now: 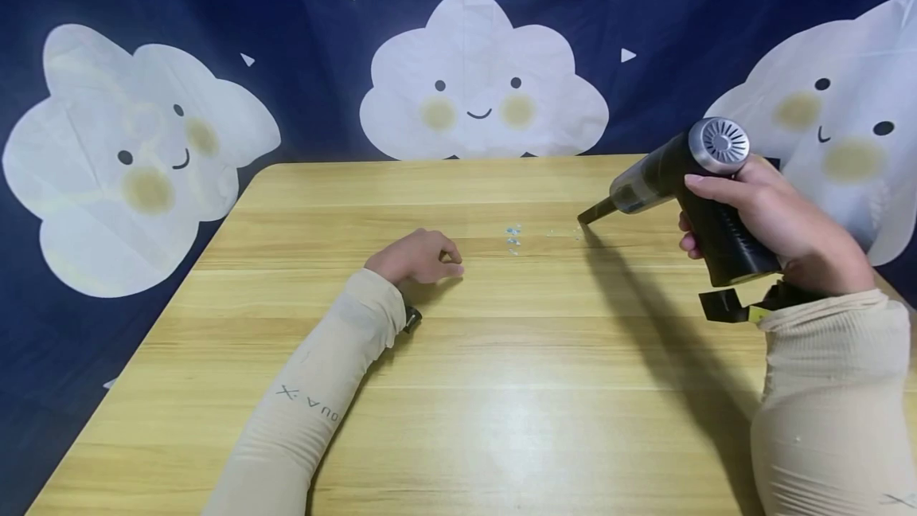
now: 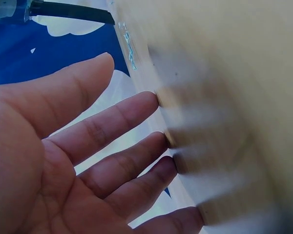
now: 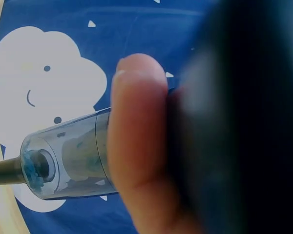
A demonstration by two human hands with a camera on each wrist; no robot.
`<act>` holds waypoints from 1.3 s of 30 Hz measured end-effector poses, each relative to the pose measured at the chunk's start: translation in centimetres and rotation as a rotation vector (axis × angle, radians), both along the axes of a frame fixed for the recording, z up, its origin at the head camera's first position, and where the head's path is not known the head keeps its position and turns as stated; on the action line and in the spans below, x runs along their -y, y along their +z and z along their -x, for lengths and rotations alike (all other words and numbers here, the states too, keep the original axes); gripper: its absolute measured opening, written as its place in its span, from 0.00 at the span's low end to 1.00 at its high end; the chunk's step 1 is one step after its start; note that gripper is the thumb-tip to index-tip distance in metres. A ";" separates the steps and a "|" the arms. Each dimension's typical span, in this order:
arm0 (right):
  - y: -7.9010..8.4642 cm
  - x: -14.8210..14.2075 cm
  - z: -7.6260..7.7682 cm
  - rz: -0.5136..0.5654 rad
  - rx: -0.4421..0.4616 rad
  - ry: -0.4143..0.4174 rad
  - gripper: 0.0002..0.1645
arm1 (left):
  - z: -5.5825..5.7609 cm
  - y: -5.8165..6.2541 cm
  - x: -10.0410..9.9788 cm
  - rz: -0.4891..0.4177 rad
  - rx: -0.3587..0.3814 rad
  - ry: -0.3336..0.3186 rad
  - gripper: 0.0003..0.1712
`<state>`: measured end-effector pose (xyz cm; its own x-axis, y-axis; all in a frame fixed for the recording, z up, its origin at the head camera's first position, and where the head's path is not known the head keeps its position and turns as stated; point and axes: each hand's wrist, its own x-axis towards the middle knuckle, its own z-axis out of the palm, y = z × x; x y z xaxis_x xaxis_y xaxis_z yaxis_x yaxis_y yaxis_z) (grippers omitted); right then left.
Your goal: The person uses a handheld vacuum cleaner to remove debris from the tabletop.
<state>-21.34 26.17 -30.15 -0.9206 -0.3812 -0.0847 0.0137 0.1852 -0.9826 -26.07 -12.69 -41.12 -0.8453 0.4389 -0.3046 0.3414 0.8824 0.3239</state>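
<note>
My right hand (image 1: 791, 217) grips the handle of a black handheld vacuum cleaner (image 1: 723, 221) with a silver round vented end. Its narrow nozzle (image 1: 598, 211) slants down to the tabletop beside a few pale crumbs. In the right wrist view, blue bits (image 3: 33, 170) show inside the clear dust cup (image 3: 73, 153). Small blue and white scraps (image 1: 513, 239) lie on the wood left of the nozzle. My left hand (image 1: 419, 256) rests on the table left of those scraps, fingers loosely bent, fingertips touching the surface, and holds nothing.
The wooden table (image 1: 458, 357) fills the lower view, its far edge against a dark blue curtain (image 1: 308, 102) printed with white clouds (image 1: 476, 46). A black strap device (image 1: 723, 306) is on the right wrist.
</note>
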 end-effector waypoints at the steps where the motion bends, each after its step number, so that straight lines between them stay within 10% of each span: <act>1: 0.0 0.0 0.0 -0.003 0.000 0.000 0.14 | 0.0 0.0 0.0 0.001 -0.001 -0.001 0.17; 39: 0.2 1.2 -0.8 -0.068 0.000 0.068 0.16 | -0.4 0.4 0.0 -0.002 0.014 0.011 0.17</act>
